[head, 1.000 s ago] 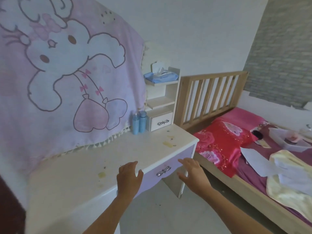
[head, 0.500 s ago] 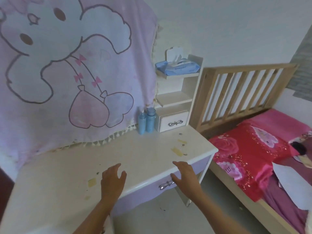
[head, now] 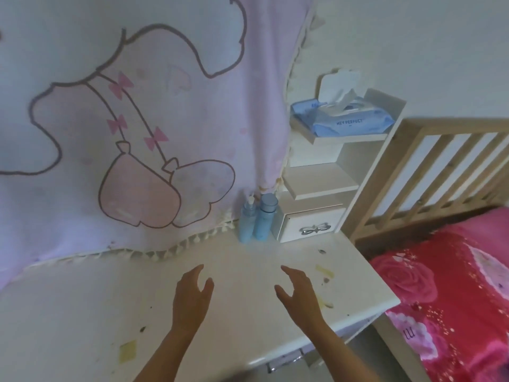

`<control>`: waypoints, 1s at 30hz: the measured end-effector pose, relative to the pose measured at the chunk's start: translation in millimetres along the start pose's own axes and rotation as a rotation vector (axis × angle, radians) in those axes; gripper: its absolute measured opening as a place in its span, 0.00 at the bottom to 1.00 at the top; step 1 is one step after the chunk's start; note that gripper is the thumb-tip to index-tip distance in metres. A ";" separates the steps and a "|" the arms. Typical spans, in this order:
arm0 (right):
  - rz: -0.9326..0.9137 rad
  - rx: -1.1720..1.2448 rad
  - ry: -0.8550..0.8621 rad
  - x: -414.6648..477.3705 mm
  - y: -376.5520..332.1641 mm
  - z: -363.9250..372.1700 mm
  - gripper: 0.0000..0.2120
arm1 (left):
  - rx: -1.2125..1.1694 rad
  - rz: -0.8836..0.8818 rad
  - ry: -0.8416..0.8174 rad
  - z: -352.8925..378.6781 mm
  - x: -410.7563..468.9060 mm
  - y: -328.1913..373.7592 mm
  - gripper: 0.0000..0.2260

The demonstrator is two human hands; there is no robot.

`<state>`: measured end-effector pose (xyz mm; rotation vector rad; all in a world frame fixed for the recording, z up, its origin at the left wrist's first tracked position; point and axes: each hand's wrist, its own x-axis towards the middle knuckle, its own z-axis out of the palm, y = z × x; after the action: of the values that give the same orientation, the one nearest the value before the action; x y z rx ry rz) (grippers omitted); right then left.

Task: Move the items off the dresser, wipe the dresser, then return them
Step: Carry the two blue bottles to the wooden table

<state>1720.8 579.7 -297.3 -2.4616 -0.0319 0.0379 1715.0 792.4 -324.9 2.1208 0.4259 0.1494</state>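
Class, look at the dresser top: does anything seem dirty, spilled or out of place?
Yes. The dresser top is soiled: yellowish smears and dark specks near its right edge, and a yellow patch at front left.

Two pale blue bottles (head: 257, 220), white dresser (head: 82, 312) with yellowish stains, pink cartoon-print blanket (head: 137, 119), red rose-patterned bedding (head: 454, 293)

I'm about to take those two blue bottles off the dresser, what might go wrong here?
The pump bottle and capped bottle stand tight together, so gripping one may tip the other. The blanket hangs right behind them, and its edge could snag on the pump. The left hand and right hand are both open and empty, so taking one bottle in each seems safer.
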 end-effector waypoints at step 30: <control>-0.227 0.210 -0.007 221.6 3.0 8.8 0.25 | -0.040 -0.014 0.053 102.1 150.5 116.0 0.19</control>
<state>1942.0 590.2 -310.3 -2.2340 -0.2946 -0.0471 1910.9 707.4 -293.9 2.0773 0.4657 0.2047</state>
